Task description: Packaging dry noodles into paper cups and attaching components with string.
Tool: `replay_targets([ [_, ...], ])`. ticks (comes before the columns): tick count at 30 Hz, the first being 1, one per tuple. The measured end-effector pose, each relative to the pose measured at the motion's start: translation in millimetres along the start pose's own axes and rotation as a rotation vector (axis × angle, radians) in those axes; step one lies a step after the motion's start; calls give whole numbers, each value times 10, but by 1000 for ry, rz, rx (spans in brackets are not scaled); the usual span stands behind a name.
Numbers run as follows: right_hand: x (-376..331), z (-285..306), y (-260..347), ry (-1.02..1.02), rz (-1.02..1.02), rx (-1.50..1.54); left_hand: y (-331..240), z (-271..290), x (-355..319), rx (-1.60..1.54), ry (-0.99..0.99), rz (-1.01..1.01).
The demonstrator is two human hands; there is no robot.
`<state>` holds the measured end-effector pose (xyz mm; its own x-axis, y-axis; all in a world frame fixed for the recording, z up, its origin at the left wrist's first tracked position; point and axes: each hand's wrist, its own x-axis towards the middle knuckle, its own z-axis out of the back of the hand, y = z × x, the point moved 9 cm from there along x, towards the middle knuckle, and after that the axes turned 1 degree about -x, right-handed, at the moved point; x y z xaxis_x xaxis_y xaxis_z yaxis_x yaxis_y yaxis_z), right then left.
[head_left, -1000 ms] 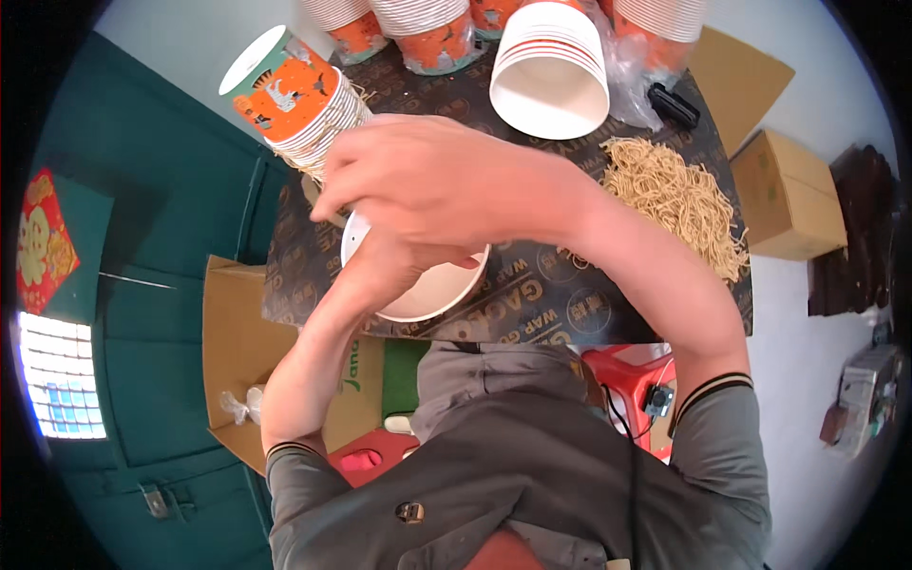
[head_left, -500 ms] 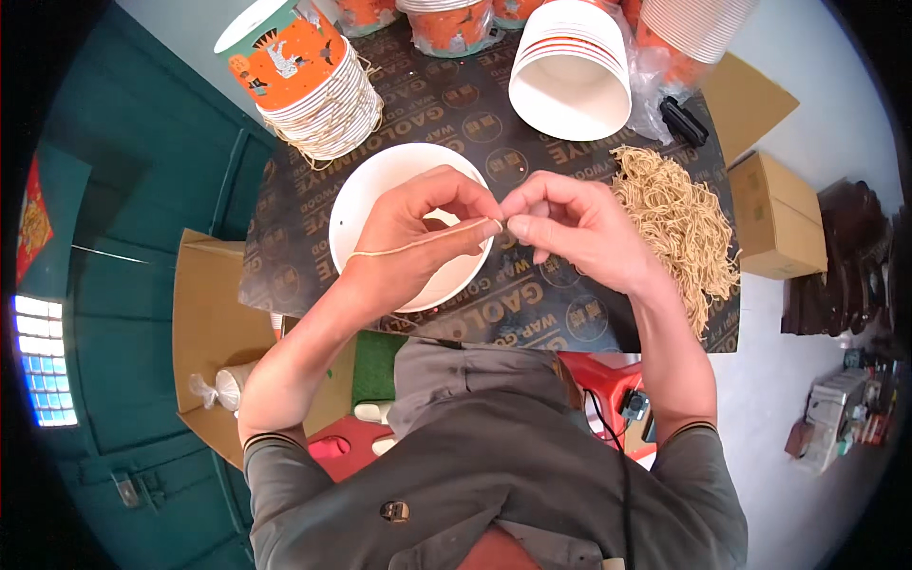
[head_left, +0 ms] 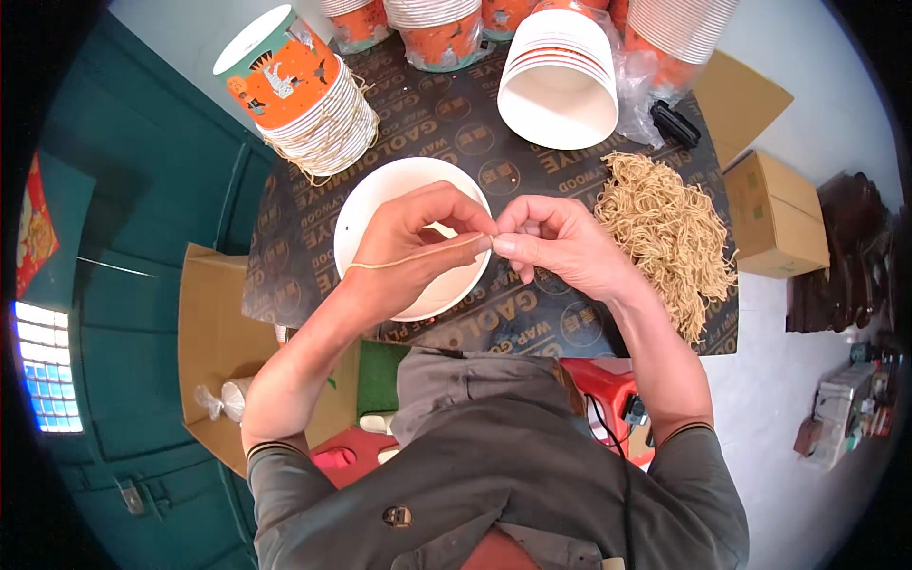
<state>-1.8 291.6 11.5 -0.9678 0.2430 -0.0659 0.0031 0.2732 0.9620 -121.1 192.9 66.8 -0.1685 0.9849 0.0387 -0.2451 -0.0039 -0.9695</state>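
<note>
My left hand (head_left: 418,245) is closed in a pinch on a thin beige string (head_left: 414,256), which runs along the thumb and back over the wrist. My right hand (head_left: 560,244) is closed too, its thumb and forefinger meeting the left fingertips at the string's end. Beneath the left hand, a white paper bucket (head_left: 357,228) sits on the dark printed table with its mouth up. Part of its opening is hidden by that hand. To the right of my right hand lies a loose heap of beige strings (head_left: 665,242).
A stack of orange and green paper buckets (head_left: 294,90) with strings around its rims leans at the far left. White nested buckets (head_left: 560,95) lie on their side at the back, near a black object (head_left: 674,123). Cardboard boxes (head_left: 779,214) stand beyond the table's right edge.
The view has shifted slightly. My right thumb and forefinger have closed in against the left fingertips; the string still lies over the left thumb and wrist.
</note>
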Motion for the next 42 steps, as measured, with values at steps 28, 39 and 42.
replay_targets([
  [28, -174, 115, 142, -128, 143, 38, 23, -69, 10, 66, -31, 88],
  [39, -302, 137, -128, -265, 160, 45, 27, -68, 17, 35, -23, 87],
  [42, -297, 140, -97, -281, 187, 106, 39, -63, 7, 36, -25, 87],
])
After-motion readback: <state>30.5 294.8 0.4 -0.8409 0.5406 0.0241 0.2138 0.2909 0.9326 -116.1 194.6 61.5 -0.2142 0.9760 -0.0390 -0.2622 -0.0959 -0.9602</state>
